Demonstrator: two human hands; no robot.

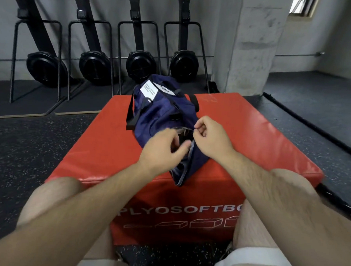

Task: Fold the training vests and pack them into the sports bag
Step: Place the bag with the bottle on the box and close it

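A navy sports bag (159, 113) with black straps and white tags lies lengthwise on a red soft plyo box (240, 126). Its near end is partly open along the zip, and a grey lining shows inside. My right hand (210, 139) pinches something small at the opening's edge, apparently the zip pull. My left hand (164, 149) is blurred, its fingers curled at the left side of the opening, gripping the bag's fabric. No training vest is visible outside the bag.
Several black fan machines (139, 64) stand along the back wall. A concrete pillar (253, 39) rises at the right. The floor is dark speckled rubber (30, 143). My bare knees flank the box's front.
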